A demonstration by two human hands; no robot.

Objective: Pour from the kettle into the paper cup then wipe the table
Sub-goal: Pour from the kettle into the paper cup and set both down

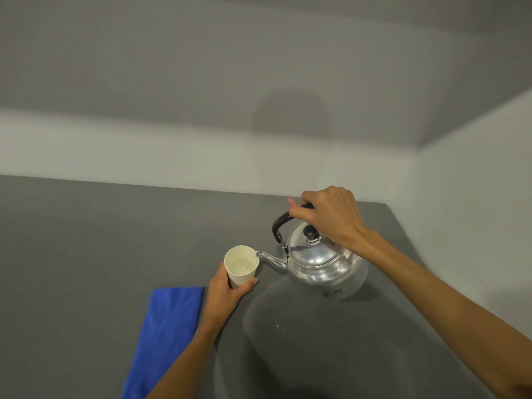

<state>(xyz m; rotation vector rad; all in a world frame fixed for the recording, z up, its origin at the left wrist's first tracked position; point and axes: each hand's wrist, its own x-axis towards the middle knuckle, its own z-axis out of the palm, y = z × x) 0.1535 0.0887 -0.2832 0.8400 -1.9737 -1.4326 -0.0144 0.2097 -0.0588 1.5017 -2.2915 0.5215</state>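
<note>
A shiny metal kettle (322,263) with a black handle is tilted to the left, its spout tip at the rim of a white paper cup (241,266). Water runs from the spout into the cup, which holds some liquid. My right hand (331,217) is closed around the kettle's black handle from above. My left hand (227,295) wraps the lower part of the cup from the near side. A folded blue cloth (167,335) lies flat on the grey table (86,240), just left of my left forearm.
A few small water drops (279,328) sit on the table in front of the kettle. White walls meet in a corner at the back right, close behind the kettle. The table's right edge runs along the right wall.
</note>
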